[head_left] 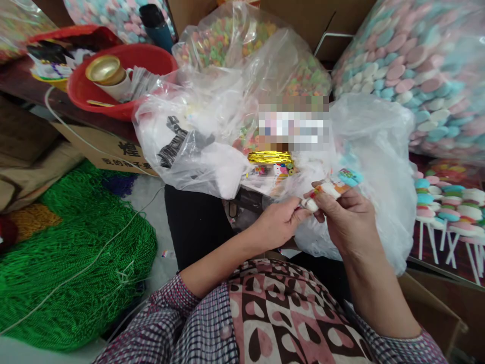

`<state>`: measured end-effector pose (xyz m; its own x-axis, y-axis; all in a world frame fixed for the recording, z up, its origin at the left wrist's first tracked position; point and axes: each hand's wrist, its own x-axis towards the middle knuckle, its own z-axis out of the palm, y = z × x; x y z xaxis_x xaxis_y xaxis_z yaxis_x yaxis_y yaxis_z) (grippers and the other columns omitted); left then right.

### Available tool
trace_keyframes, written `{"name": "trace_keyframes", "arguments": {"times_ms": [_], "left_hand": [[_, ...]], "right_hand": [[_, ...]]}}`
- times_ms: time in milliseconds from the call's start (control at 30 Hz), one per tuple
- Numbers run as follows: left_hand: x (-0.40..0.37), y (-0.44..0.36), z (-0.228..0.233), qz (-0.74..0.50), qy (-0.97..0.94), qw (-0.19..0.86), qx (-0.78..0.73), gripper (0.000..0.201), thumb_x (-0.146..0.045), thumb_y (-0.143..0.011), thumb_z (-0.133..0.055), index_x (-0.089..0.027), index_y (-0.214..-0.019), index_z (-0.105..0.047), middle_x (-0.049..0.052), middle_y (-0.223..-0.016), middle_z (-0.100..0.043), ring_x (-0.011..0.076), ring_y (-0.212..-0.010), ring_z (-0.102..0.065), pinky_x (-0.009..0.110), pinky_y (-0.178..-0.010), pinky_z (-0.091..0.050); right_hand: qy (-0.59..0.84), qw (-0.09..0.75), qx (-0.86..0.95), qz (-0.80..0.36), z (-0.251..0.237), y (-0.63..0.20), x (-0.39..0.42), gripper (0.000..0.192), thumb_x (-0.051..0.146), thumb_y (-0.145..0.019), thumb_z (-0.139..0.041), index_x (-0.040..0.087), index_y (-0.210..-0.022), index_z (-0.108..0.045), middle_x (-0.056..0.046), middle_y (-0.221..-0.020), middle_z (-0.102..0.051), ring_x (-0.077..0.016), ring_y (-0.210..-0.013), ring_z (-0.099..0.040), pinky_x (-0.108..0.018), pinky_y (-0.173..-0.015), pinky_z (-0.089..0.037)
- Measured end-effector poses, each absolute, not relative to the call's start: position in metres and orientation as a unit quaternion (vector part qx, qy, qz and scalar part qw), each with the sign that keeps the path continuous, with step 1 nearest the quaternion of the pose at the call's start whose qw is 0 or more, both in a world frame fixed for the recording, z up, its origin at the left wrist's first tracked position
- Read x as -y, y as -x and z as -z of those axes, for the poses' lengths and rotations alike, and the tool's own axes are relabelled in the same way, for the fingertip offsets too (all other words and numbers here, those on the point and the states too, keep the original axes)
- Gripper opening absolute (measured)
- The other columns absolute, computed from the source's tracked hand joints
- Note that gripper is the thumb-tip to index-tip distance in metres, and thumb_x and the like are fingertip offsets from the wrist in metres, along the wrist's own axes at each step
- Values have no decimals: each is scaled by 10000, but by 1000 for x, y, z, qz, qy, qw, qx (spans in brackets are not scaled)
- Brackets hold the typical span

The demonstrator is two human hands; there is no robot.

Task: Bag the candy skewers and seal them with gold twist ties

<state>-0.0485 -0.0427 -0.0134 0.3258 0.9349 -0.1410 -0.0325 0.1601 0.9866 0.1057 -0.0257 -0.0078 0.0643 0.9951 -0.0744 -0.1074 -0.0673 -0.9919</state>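
**Both hands on a candy stick**

My left hand (278, 222) pinches the white tip of a small clear-wrapped stick of white, orange and blue candies (333, 188). My right hand (346, 217) grips its middle, just before the crumpled clear plastic bag (371, 151) on my lap.

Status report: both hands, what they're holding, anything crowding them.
Left hand and right hand: pinching small candy packet. Clear plastic bags crowd close behind.

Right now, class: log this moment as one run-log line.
left hand: pinches candy packet's end | right hand: grips candy packet | behind: clear plastic bag | left: green cord pile
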Motion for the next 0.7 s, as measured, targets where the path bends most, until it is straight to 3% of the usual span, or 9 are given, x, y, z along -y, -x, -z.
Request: {"name": "trace_keyframes", "arguments": {"times_ms": [67,133,233,300,400,533,700], "left_hand": [[40,52,14,-413,-565,507,-503,176,-244,-845,-654,-212,-696,-564,-26,-623,-517,128,-578,-471,244,-616,-389],[36,59,17,-429,-558,469,-533,171,-213,-853,-636,-211,-696,-568,-26,-624,-521,125,-588,-470,237,-624,-371],[26,74,23,-490,-444,531,-530,190,-276,-894,-613,-204,-722,-574,-49,-542,-466,99,-491,-416,226,-566,-354],[18,81,27,-549,-317,600,-488,238,-351,-924,-588,-200,-743,-562,-85,-478,-371,77,-408,-336,220,-526,-369],[9,87,32,-608,-168,650,-424,273,-380,-949,-563,-187,-757,-540,-119,-453,-294,51,-357,-265,210,-495,-408],[6,86,35,-617,-105,669,-401,275,-355,-963,-558,-169,-761,-535,-120,-442,-314,40,-340,-287,202,-475,-434],[6,86,32,-612,-90,673,-405,305,-390,-936,-612,-164,-748,-532,-122,-432,-322,33,-336,-298,193,-465,-434]], "right_hand": [[517,522,459,-499,9,-97,20,308,420,-685,-851,205,-852,-708,8,-718,-684,-87,-500,-504,-216,-406,-398],[503,484,506,-507,5,-90,10,290,434,-737,-810,201,-878,-712,7,-702,-679,-100,-514,-534,-236,-444,-446],[487,415,597,-484,-1,-85,-17,292,437,-833,-706,211,-1013,-738,-24,-817,-728,-155,-656,-645,-285,-558,-521],[514,377,667,-387,0,-81,-40,267,381,-880,-637,225,-1066,-748,-36,-939,-756,-193,-805,-691,-321,-678,-547],[551,245,773,-199,11,-71,-75,246,264,-910,-555,217,-1005,-777,-57,-1015,-769,-238,-975,-690,-370,-877,-512],[548,70,830,-77,27,-52,-100,310,255,-951,-483,201,-1058,-769,-103,-1138,-744,-258,-1026,-668,-342,-822,-474],[555,33,830,-48,34,-44,-106,332,276,-962,-458,185,-1025,-771,-115,-1095,-740,-232,-946,-660,-311,-728,-420]]}}
